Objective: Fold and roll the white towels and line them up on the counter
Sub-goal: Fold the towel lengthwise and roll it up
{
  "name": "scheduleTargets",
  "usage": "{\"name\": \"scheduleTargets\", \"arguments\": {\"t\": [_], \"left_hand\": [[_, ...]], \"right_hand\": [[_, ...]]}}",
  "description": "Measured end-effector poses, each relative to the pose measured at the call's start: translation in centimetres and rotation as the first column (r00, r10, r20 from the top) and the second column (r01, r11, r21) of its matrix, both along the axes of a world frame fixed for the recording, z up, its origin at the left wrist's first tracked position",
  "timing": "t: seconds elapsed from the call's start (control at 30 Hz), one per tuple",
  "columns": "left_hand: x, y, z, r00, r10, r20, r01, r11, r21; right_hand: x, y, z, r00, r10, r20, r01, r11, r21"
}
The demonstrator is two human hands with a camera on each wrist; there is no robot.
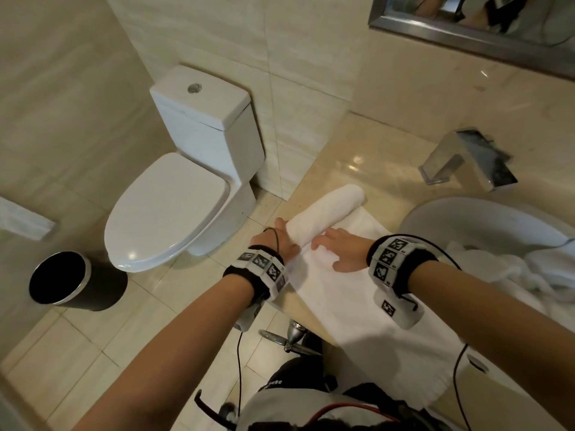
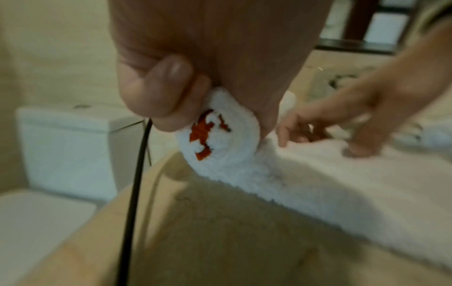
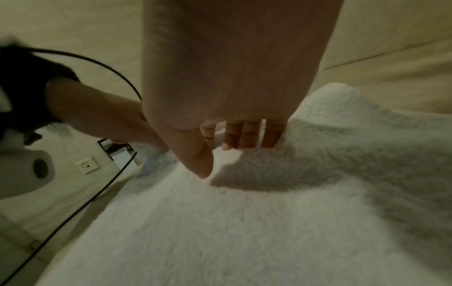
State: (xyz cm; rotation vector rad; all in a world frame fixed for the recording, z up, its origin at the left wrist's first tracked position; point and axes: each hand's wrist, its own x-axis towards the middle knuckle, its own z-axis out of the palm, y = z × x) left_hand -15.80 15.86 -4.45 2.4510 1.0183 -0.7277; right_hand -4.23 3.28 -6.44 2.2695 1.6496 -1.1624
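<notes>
Currently the step in hand is rolling: a white towel [image 1: 348,293] lies folded into a long strip on the counter [image 1: 342,157], with its far end already wound into a roll [image 1: 326,213] and the flat remainder running back toward the person. The roll lies at the left edge of the counter, beside the sink [image 1: 485,219]; more crumpled white towels [image 1: 529,269] sit in the basin.

To complete the roll well:
- Keep both ends advancing at the same rate, so the spiral stays cylindrical and does not cone toward one side.
- Hold steady tension on the flat strip ahead of the roll; slack there would likely give a loose core.
- Watch the left end — it overhangs the counter edge and could slip off.

Hand pose:
- The left hand [image 1: 280,241] grips the near-left end of the roll. The left wrist view shows the thumb [image 2: 156,92] curled against the spiral end face, where a red embroidered mark [image 2: 203,133] shows, with the palm over the top.
- The right hand [image 1: 342,250] is spread and fairly flat, palm down. Its fingers [image 3: 244,133] are straight, with the tips set against the roll where it meets the flat strip — pressing, not clasping.

Both forearms reach forward, roughly parallel, wrists low over the towel.
</notes>
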Motion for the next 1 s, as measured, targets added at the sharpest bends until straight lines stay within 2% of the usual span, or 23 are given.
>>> {"name": "scheduleTargets", "arguments": {"t": [0.1,0.17,0.23,0.27,0.33,0.37,0.43,0.47,0.53,0.63,0.73,0.8,0.87,1.0], "left_hand": [[-0.2,-0.8,0.0,0.998,-0.065,-0.009,0.065,0.997,0.032],[-0.3,-0.7,-0.1,0.998,-0.052,0.017,0.052,0.999,0.016],[-0.2,-0.4,0.1,1.0,0.013,0.028,-0.012,0.999,-0.03],[-0.1,-0.3,0.2,0.999,0.036,0.032,-0.034,0.998,-0.05],[-0.2,-0.3,0.7,0.999,0.031,0.036,-0.029,0.998,-0.064],[-0.2,-0.3,0.7,1.0,0.003,0.012,-0.002,0.999,-0.053],[-0.2,-0.1,0.5,0.999,-0.033,-0.027,0.032,0.999,-0.008],[-0.1,-0.1,0.5,1.0,-0.016,-0.026,0.016,1.0,0.01],[0.3,-0.1,0.3,0.999,0.003,-0.034,-0.002,0.999,0.053],[0.8,-1.0,0.3,0.999,-0.015,-0.037,0.019,0.995,0.097],[0.9,-1.2,-0.2,0.999,-0.022,-0.035,0.026,0.992,0.127],[1.1,-0.9,-0.7,0.999,-0.002,-0.054,0.009,0.991,0.131],[1.2,-0.8,-0.7,0.998,0.064,-0.021,-0.062,0.992,0.11],[1.5,-1.0,-0.6,0.989,0.145,-0.012,-0.144,0.986,0.084]], "right_hand": [[0.1,-0.3,0.1,0.998,-0.044,-0.047,0.046,0.998,0.04],[0.2,-0.5,0.5,0.992,-0.087,-0.09,0.093,0.994,0.061],[0.9,-0.8,0.7,0.986,-0.158,-0.043,0.162,0.982,0.092],[1.4,-1.1,0.7,0.977,-0.212,0.037,0.207,0.972,0.115],[2.7,-2.0,0.5,0.902,-0.361,0.235,0.338,0.931,0.136],[3.4,-2.6,0.6,0.848,-0.451,0.279,0.434,0.892,0.124],[4.7,-4.0,0.8,0.763,-0.6,0.24,0.608,0.793,0.047],[5.3,-4.7,0.7,0.751,-0.631,0.193,0.642,0.766,0.006],[6.2,-6.0,0.8,0.772,-0.626,0.105,0.633,0.772,-0.054],[6.1,-7.0,1.0,0.787,-0.617,0.002,0.616,0.785,-0.056],[5.7,-7.2,0.8,0.805,-0.584,0.102,0.587,0.81,0.004],[6.1,-7.3,0.5,0.758,-0.639,0.129,0.641,0.767,0.036],[6.6,-7.8,0.0,0.7,-0.706,0.108,0.703,0.708,0.068],[7.0,-8.9,-0.8,0.634,-0.772,0.04,0.768,0.635,0.082]]}}
